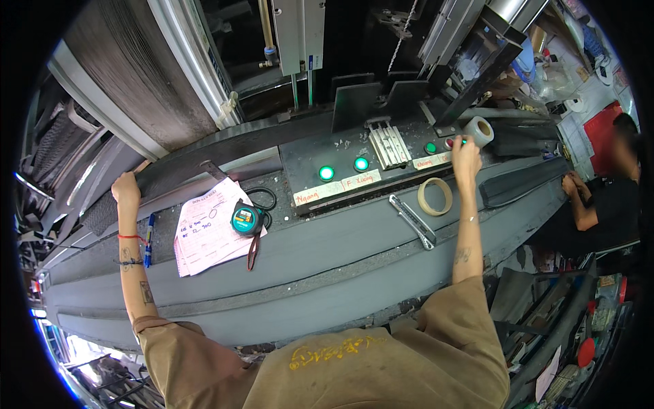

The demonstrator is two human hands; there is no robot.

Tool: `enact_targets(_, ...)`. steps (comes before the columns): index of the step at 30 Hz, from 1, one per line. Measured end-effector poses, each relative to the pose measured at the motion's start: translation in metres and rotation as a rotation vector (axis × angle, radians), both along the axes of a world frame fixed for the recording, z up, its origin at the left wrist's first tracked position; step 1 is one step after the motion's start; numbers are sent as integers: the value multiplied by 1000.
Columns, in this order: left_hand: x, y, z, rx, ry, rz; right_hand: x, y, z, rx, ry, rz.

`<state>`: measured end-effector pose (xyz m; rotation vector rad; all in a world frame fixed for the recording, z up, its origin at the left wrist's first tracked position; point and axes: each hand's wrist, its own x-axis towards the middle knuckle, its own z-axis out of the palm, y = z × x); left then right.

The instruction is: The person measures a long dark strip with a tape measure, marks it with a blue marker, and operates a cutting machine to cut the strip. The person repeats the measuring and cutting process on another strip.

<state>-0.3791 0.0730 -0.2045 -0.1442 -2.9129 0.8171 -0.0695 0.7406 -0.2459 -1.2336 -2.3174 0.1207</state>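
Note:
My left hand (pixel 125 189) is closed at the far left, at the edge of a dark sheet (pixel 184 155); its fingers hide what they grip. My right hand (pixel 466 158) is at the right end of a black control panel (pixel 310 160), its fingers curled together beside a red button (pixel 449 143). What lies under those fingertips is hidden. Also on the panel are a green button (pixel 430 148) and two lit green buttons, one at the left (pixel 327 173) and one beside it (pixel 362 163). A roll of clear film (pixel 482 129) stands just beyond my right hand.
On the grey bench (pixel 327 238) lie pink papers (pixel 204 238), a teal tape measure (pixel 246 219), a blue pen (pixel 149 240), a box cutter (pixel 413 221) and a tape roll (pixel 426 206). Machine columns (pixel 300 34) rise behind the panel. Another person (pixel 599 211) sits at the right.

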Motion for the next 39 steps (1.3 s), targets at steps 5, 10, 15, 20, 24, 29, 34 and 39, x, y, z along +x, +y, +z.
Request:
enact_targets(5,-6,6,7,-25,-52,32,9,-65,-8,-168,254,305)
enact_targets(10,-14,2,-2,-17,-15,37,6,-76,-7,-213,399,345)
enact_targets(15,-16,-5,-8,22,5,16,0,-79,-7,-67,215,305)
enact_targets(20,-20,-4,-6,75,-85,79,-5,-72,-4,96,107,315)
enact_targets(24,-27,-4,-10,114,-108,132,-3,-74,-11,108,101,300)
enact_targets(29,-25,-8,-22,231,-21,170,1,-84,-31,57,266,318)
enact_targets(34,-32,6,-17,140,-124,302,5,-84,-37,-62,410,344)
enact_targets(39,-23,19,-19,2,38,279,7,-84,-34,-71,442,359)
